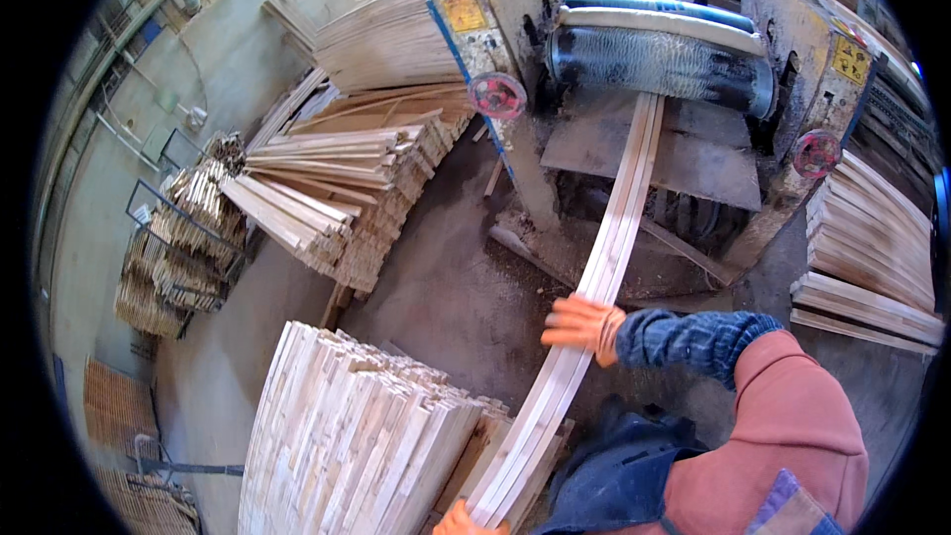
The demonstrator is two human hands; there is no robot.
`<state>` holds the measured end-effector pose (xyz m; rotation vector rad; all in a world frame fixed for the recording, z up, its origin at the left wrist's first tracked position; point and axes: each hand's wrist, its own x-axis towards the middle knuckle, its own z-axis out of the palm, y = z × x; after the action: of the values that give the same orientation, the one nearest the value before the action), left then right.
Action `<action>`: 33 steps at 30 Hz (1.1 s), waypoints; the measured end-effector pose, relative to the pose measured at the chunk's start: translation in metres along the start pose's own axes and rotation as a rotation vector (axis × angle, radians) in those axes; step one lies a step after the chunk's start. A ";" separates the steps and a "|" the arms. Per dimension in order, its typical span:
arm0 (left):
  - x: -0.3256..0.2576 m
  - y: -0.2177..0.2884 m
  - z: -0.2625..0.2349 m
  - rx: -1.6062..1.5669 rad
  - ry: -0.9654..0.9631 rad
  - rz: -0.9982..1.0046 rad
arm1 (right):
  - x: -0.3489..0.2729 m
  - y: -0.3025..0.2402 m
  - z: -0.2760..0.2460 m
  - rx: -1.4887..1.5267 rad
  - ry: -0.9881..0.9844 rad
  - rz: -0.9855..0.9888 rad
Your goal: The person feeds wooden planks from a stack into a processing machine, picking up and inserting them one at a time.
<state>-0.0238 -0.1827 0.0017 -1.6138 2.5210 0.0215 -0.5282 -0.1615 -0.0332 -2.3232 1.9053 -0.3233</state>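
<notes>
A narrow bundle of long, pale wooden strips slants from the lower middle up to the roller machine, its far end resting on the metal bed beneath the roller. Across the middle of these strips lies my right hand in an orange glove, palm down with the fingers stretched out and slightly apart. At the lower edge, my left hand, also orange-gloved, is closed around the near end of the strips. The picture's edge cuts off part of that hand.
Beside the strips at lower left stands a big stack of wooden strips. More piles lie left of the machine, and another stack sits at right. Red handwheels jut from the machine's posts. Metal racks with strips line the left wall.
</notes>
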 end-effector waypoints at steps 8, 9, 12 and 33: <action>0.017 0.089 -0.010 -0.479 0.191 0.263 | 0.014 -0.111 0.000 0.076 -0.224 -0.366; 0.014 0.088 -0.010 -0.475 0.173 0.225 | 0.015 -0.104 -0.008 0.152 -0.273 -0.314; -0.008 0.051 -0.012 -0.427 0.258 0.181 | 0.017 -0.075 -0.032 0.052 -0.349 -0.229; -0.044 -0.008 -0.010 -0.445 -0.014 0.059 | 0.146 -0.117 0.012 0.752 -0.513 0.120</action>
<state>0.0006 -0.1474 0.0182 -1.6632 2.6854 0.6395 -0.3871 -0.2818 -0.0051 -1.5909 1.3457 -0.3167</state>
